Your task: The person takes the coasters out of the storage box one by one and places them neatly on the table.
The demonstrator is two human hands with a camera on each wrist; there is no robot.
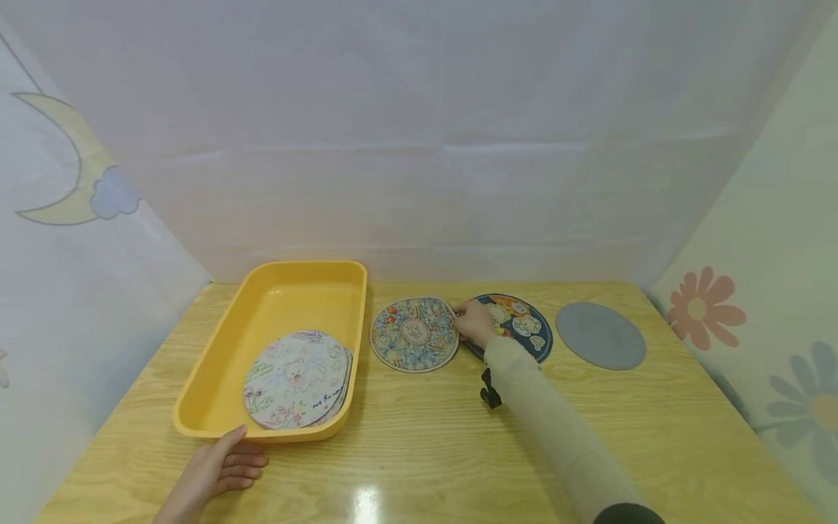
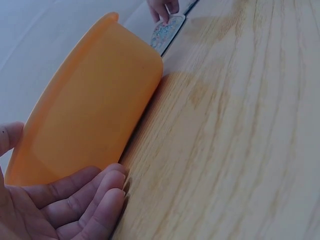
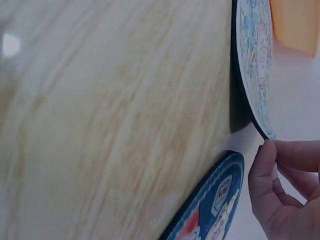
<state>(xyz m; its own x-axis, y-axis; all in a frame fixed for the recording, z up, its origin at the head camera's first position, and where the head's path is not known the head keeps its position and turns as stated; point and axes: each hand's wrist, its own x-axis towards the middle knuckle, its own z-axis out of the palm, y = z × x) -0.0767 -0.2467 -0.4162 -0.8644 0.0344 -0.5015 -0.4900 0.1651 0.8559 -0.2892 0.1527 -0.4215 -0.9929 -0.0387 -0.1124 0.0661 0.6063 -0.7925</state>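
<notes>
My right hand [image 1: 476, 322] pinches the right edge of a round mat [image 1: 415, 335] with a blue floral pattern. In the right wrist view, thumb and fingertips meet at the rim of this mat [image 3: 255, 55], and a shadow lies under its raised edge. A round dark blue mat [image 1: 533, 327] with cartoon pictures lies partly behind the hand and sleeve. My left hand [image 1: 219, 466] grips the near wall of a yellow tray [image 1: 362, 313], thumb at the rim and fingers low against its outside. Inside the tray, a white round mat [image 1: 291, 382] with doodles overlaps another mat.
A plain grey round mat [image 1: 601, 335] lies at the right end of the row on the wooden table [image 1: 419, 437]. White cloth [image 1: 419, 196] hangs behind the table, with printed cloth panels at both sides. The tray stands just left of the floral mat.
</notes>
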